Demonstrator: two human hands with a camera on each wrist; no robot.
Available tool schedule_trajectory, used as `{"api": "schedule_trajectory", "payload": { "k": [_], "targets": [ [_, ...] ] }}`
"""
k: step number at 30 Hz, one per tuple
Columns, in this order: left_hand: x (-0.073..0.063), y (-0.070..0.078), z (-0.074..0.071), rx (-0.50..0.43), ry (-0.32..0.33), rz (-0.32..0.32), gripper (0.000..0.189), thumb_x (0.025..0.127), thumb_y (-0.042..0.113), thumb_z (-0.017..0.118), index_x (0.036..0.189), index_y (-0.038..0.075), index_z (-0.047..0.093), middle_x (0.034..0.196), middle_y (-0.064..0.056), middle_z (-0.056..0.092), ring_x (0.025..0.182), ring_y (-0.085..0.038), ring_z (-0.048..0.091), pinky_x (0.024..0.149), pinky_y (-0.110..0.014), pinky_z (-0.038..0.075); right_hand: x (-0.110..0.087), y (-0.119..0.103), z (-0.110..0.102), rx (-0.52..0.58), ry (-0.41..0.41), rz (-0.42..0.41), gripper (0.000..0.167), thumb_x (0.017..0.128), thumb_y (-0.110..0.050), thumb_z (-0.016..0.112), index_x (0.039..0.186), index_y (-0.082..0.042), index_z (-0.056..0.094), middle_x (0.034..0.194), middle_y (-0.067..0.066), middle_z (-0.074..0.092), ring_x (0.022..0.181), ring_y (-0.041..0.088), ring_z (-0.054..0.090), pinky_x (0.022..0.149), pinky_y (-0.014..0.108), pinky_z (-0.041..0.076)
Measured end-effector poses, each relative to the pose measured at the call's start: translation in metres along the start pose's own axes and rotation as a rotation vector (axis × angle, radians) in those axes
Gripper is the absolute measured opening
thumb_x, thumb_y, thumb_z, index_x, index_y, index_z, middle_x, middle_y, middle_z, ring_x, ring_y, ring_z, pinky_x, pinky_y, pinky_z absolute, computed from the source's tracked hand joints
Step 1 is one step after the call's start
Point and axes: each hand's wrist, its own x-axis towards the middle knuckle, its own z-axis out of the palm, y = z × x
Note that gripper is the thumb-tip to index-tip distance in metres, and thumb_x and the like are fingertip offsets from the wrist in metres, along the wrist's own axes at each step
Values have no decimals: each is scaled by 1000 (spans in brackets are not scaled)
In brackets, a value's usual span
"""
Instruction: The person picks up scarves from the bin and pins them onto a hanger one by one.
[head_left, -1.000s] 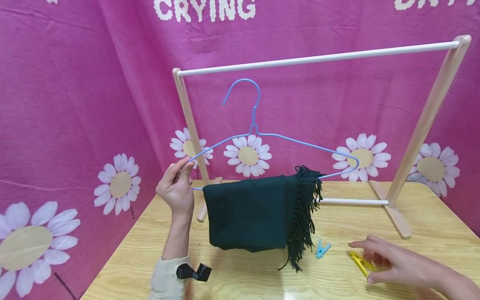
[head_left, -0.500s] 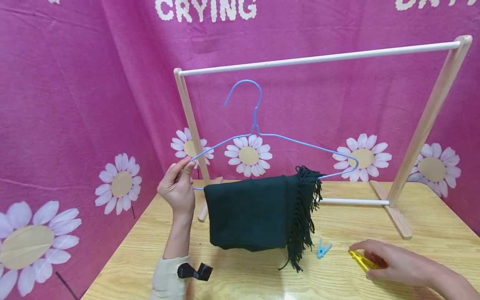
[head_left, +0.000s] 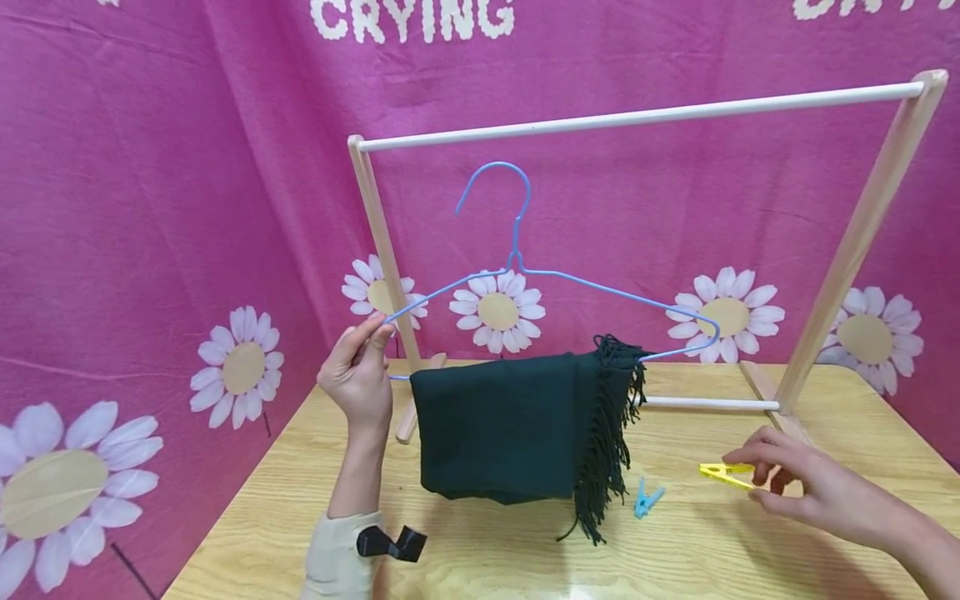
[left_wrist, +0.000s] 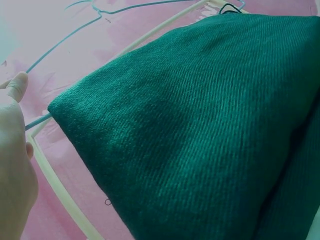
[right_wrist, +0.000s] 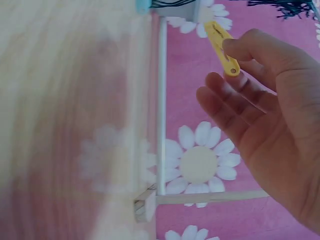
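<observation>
Head view: the blue hanger (head_left: pixel 515 250) is pinched at one end by the left hand (head_left: pixel 356 379); the dark fringed cloth (head_left: pixel 495 429) is draped over its lower bar. The yellow clip (head_left: pixel 712 471) is pinched in the right hand (head_left: pixel 817 487), near the blue clip (head_left: pixel 645 502). Left wrist view: a level hanger is advised, lest the cloth slide. Right wrist view: the clip is held by its thumb and forefinger, other fingers half-curled; a handle-end grip is judged best for squeezing.

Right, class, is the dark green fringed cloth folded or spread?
Folded: the dark green fringed cloth is draped over the blue wire hanger, and the left wrist view shows a second layer behind the front one.
</observation>
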Motion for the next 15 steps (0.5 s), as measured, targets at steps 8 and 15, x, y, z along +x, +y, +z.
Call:
{"api": "schedule_trajectory", "payload": {
  "k": [8,15],
  "targets": [
    [-2,0,1,-6,3,0,21,75,3,83,89,-10,76,58,-2,55,47,-4,37,46,-12,36,26,-21,-19,-39,156,-47,63,67,20,75,123,-9,67,116,-6,52,90,-4,54,71,10,44],
    [-2,0,2,-15,-6,4,20,75,1,82,90,-11,75,60,-1,56,48,-5,37,47,-13,37,54,-47,-30,56,272,-177,35,82,9,74,116,7,67,116,6,56,95,0,60,77,8,49]
  ]
}}
